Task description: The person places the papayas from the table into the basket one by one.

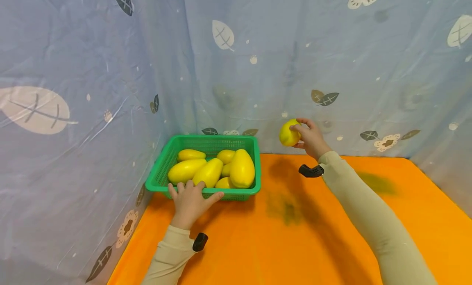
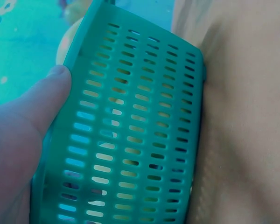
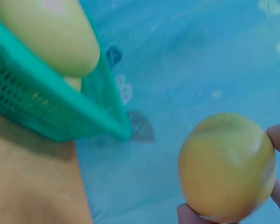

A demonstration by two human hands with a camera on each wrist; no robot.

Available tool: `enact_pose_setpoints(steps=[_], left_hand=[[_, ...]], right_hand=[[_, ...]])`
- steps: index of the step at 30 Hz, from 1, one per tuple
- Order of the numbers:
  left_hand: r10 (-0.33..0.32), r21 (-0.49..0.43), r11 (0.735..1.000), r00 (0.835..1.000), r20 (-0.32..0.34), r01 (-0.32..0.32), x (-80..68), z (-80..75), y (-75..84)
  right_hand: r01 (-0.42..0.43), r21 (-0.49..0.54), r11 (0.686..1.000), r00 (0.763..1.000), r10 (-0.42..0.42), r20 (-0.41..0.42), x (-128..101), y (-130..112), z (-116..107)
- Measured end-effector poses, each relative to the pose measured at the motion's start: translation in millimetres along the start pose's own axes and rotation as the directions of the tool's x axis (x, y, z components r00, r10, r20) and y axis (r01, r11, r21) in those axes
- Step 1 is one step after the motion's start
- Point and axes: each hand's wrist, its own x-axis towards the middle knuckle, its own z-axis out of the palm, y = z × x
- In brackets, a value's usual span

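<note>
A green slotted basket (image 1: 162, 170) stands at the back left of an orange table, filled with several yellow mango-like fruits (image 1: 241, 168). My left hand (image 1: 191, 198) rests on the basket's near rim, fingers over the edge; in the left wrist view its thumb (image 2: 46, 100) presses the basket wall (image 2: 135, 140). My right hand (image 1: 311, 138) holds one round yellow fruit (image 1: 289, 133) in the air to the right of the basket, above the table's back edge. The right wrist view shows that fruit (image 3: 226, 167) pinched between fingertips, with the basket corner (image 3: 60, 112) to its left.
A blue cloth with leaf and flower prints (image 1: 236, 63) hangs close behind and to the left of the basket. The orange table top (image 1: 302, 244) stretches to the right and toward me. Both arms wear beige sleeves (image 1: 368, 211).
</note>
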Motion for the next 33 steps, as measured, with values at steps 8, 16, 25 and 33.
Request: enact_pose_setpoints(steps=[8,16,25,33], left_hand=[[-0.011,0.018,1.0,1.0,0.006,0.011,2.3,-1.5,-4.5],[-0.001,0.022,1.0,1.0,-0.001,0.001,2.6,-4.1,-1.2],[-0.004,0.039,0.999,1.0,0.004,0.004,1.2,-3.0,3.1],[0.001,0.03,1.0,1.0,-0.023,0.0,0.9,-2.8,2.8]], right_hand=[[0.068,-0.035,0.997,0.983,-0.061,0.173,-18.8,-35.5,58.6],[0.103,-0.092,0.99,0.941,-0.067,0.331,-34.9,-38.5,126.1],[0.21,-0.346,0.914,0.912,-0.056,0.406,-44.4,-7.6,172.5],[0.488,-0.652,0.58,0.859,-0.188,0.475,-61.7,-2.4,202.7]])
